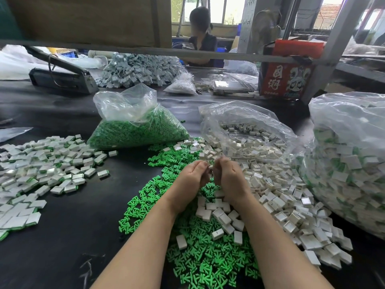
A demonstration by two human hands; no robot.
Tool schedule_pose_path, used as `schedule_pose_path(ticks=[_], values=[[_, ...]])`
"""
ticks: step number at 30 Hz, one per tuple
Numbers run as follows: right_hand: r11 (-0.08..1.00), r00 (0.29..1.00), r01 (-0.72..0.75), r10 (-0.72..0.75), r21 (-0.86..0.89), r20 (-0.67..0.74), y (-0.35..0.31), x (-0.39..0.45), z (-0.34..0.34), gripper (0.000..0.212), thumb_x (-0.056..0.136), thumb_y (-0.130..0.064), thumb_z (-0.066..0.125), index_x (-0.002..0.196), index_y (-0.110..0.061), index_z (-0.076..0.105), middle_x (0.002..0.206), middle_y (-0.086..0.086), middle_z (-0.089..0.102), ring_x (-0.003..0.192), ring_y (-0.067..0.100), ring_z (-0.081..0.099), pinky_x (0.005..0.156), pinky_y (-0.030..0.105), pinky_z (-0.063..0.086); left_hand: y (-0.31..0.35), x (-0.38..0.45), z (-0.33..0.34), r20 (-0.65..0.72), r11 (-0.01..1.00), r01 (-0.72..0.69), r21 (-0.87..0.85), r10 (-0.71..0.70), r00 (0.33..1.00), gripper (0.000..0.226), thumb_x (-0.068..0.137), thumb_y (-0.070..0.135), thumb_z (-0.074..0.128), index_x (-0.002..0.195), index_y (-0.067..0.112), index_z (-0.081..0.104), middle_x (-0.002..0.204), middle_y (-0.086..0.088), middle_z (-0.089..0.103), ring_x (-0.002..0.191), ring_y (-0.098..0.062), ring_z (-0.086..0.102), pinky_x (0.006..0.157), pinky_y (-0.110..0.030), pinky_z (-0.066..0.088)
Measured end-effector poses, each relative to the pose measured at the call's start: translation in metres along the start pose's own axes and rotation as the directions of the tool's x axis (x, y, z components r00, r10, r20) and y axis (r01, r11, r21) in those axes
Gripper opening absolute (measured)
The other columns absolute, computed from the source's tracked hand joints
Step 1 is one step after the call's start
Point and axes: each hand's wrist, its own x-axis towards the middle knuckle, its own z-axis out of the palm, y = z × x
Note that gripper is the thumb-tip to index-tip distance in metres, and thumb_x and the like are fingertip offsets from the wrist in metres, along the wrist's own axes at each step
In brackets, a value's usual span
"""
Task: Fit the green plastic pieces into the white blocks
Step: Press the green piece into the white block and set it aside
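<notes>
Far left on the black tabletop (pixel 68 226) lies a spread of finished blocks (pixel 41 172), white with green showing at their edges. Next along, a clear bag of green pieces (pixel 137 130) slumps open, and loose green pieces (pixel 200 255) spill down the middle towards the person. They look light, stiff little mouldings with thin prongs, so I would take one by its flat body, not by the prongs, which seem likeliest to bend or snap.

Above that green spill the two hands meet. The left hand (pixel 192 176) is cupped with fingers curled in, its fingertips against the right's; something small seems pinched there, but I cannot tell what. The right hand (pixel 227 174) is curled tighter, pinching a pale item at its fingertips, probably a white block, though it is mostly hidden.

Right of the hands, loose white blocks (pixel 270 195) pour from an open bag (pixel 250 130). They look like hard, light, smooth hollow shells, best gripped across the two broad faces. Farthest right stands a big bag (pixel 350 159) of assembled ones.
</notes>
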Motion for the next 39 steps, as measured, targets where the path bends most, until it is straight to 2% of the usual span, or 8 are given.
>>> schedule_pose_path(ticks=[4, 9, 13, 17, 24, 29, 34, 39], values=[[0.996, 0.998, 0.046, -0.05, -0.076, -0.044, -0.0006, 0.0001, -0.001, 0.037, 0.089, -0.038, 0.029, 0.062, -0.018, 0.044, 0.057, -0.003, 0.043, 0.055, 0.017, 0.037, 0.058, 0.04, 0.031, -0.0008, 0.0014, -0.0005, -0.009, 1.0, -0.008, -0.025, 0.007, 1.0, 0.031, 0.105, 0.024, 0.04, 0.078, 0.015, 0.053, 0.067, 0.008, 0.049, 0.065, -0.008, 0.043, 0.064, -0.019, 0.041], [0.93, 0.982, 0.158, -0.184, -0.332, -0.048, 0.0012, -0.003, 0.0008, 0.034, 0.103, -0.022, 0.039, 0.071, -0.024, 0.051, 0.064, -0.007, 0.053, 0.057, 0.009, 0.047, 0.059, 0.04, 0.041, 0.0001, 0.0018, 0.0025, 0.003, 1.0, -0.002, -0.006, 0.002, 1.0, 0.027, 0.105, 0.017, 0.038, 0.097, 0.013, 0.063, 0.078, 0.012, 0.069, 0.077, 0.002, 0.063, 0.07, -0.012, 0.049], [0.891, 0.978, 0.189, -0.209, -0.413, -0.003, 0.0003, -0.0074, -0.0011, 0.034, 0.099, -0.036, 0.035, 0.069, -0.027, 0.048, 0.064, -0.005, 0.055, 0.058, 0.011, 0.05, 0.056, 0.036, 0.042, 0.003, 0.0007, 0.004, 0.029, 0.998, 0.014, 0.067, -0.016, 0.999, 0.028, 0.104, 0.024, 0.039, 0.105, 0.014, 0.065, 0.108, -0.017, 0.067, 0.099, -0.019, 0.061, 0.092, -0.034, 0.052], [0.832, 0.98, 0.188, -0.195, -0.522, 0.043, -0.0009, -0.0084, -0.0003, 0.036, 0.098, -0.045, 0.027, 0.068, -0.032, 0.043, 0.066, -0.009, 0.054, 0.061, 0.008, 0.051, 0.056, 0.032, 0.036, 0.0028, 0.0015, 0.0039, 0.035, 0.986, -0.011, 0.163, 0.006, 0.999, 0.028, 0.104, 0.026, 0.038, 0.103, 0.018, 0.065, 0.115, -0.015, 0.066, 0.109, -0.023, 0.063, 0.103, -0.039, 0.047], [0.809, 0.984, 0.171, -0.173, -0.563, 0.05, 0.0017, -0.0075, 0.0, 0.034, 0.104, -0.032, 0.029, 0.074, -0.033, 0.047, 0.07, -0.016, 0.05, 0.066, 0.003, 0.049, 0.057, 0.019, 0.032, 0.0014, 0.0046, 0.0023, 0.049, 0.939, -0.067, 0.338, 0.053, 0.997, 0.026, 0.105, 0.025, 0.038, 0.098, 0.03, 0.062, 0.107, 0.0, 0.068, 0.102, -0.007, 0.063, 0.091, -0.02, 0.048], [0.816, 0.983, 0.174, -0.172, -0.551, 0.055, 0.0022, -0.0078, -0.001, 0.039, 0.102, -0.035, 0.027, 0.082, -0.022, 0.058, 0.076, -0.005, 0.059, 0.072, 0.014, 0.055, 0.062, 0.031, 0.037, 0.0033, 0.0033, 0.0023, 0.061, 0.945, -0.091, 0.314, 0.075, 0.995, 0.029, 0.105, 0.021, 0.039, 0.091, 0.032, 0.062, 0.091, 0.018, 0.065, 0.084, 0.016, 0.061, 0.075, -0.003, 0.044], [0.819, 0.983, 0.179, -0.175, -0.546, 0.059, 0.0018, -0.0072, -0.0011, 0.037, 0.098, -0.038, 0.025, 0.078, -0.025, 0.053, 0.073, -0.007, 0.056, 0.07, 0.012, 0.053, 0.06, 0.029, 0.034, 0.0032, 0.0032, 0.0024, 0.07, 0.928, -0.115, 0.355, 0.096, 0.993, 0.027, 0.105, 0.02, 0.038, 0.094, 0.031, 0.06, 0.094, 0.016, 0.063, 0.085, 0.018, 0.059, 0.076, -0.002, 0.042], [0.809, 0.981, 0.185, -0.188, -0.557, 0.052, -0.0003, -0.0087, -0.0012, 0.036, 0.095, -0.037, 0.024, 0.064, -0.033, 0.043, 0.065, -0.016, 0.049, 0.061, -0.004, 0.047, 0.054, 0.011, 0.032, 0.0049, 0.0019, 0.0039, 0.079, 0.912, -0.139, 0.385, 0.118, 0.99, 0.029, 0.105, 0.019, 0.038, 0.091, 0.031, 0.06, 0.094, 0.007, 0.065, 0.083, 0.009, 0.06, 0.077, -0.008, 0.046]])
